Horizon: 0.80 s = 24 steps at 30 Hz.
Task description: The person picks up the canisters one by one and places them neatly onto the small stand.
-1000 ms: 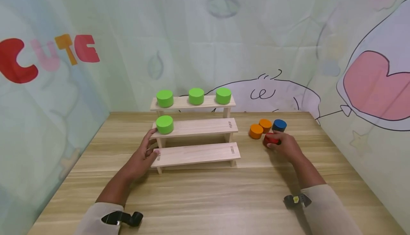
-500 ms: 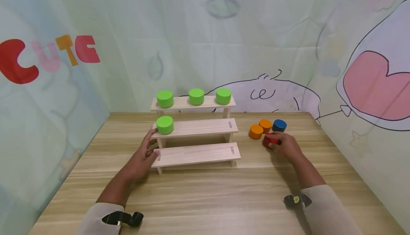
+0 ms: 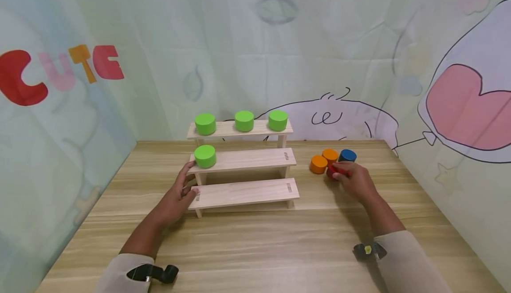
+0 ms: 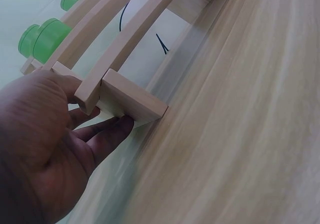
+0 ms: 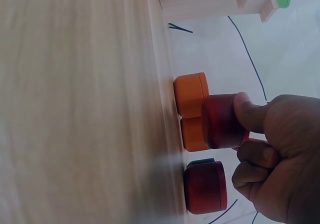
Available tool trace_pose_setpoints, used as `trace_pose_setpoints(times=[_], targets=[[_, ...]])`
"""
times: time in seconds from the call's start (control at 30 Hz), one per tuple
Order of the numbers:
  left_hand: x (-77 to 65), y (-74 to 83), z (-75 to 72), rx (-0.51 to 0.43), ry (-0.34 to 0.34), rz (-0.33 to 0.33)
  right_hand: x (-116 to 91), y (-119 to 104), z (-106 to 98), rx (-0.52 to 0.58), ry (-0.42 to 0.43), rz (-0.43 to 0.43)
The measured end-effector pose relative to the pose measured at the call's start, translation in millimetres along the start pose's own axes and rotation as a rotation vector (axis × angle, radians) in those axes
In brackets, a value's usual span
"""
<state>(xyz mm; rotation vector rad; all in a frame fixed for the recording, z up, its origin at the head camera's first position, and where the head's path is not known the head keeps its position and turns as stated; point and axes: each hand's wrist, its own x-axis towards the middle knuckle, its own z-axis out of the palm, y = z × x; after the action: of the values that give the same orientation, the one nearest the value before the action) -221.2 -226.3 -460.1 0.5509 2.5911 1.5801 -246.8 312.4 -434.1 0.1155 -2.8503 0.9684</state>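
- One smooth red disc point(image 5: 220, 121), a short cylinder, pinched between the right hand's point(image 5: 295, 154) thumb and fingertips, lower fingers curled in.
- Just beside that hand, a second red disc point(image 5: 202, 189); just beyond it, two touching orange discs point(image 3: 318, 164) and a blue disc point(image 3: 348, 154).
- Left hand point(image 3: 175, 199), fingers extended, rests against the pale wooden rack point(image 3: 243, 193).
- Beyond the left hand, four green discs point(image 3: 205, 156); beneath both hands, a streaky wood-grain table point(image 3: 259, 248).
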Motion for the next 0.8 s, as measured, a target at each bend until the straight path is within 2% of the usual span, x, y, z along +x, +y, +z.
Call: trace_pose_setpoints(times=[0.3,0.6,0.8], targets=[[-0.2,1.0,0.5,-0.001,0.002,-0.010,-4,-11,-3,0.001,0.092,0.002],[-1.1,2.9,0.3,0.005,0.002,-0.016,-5,-23,2,0.031,0.376,-0.188],[-1.3,4.8,0.4,0.007,0.000,-0.021,-10,-36,3,0.085,0.512,-0.281]])
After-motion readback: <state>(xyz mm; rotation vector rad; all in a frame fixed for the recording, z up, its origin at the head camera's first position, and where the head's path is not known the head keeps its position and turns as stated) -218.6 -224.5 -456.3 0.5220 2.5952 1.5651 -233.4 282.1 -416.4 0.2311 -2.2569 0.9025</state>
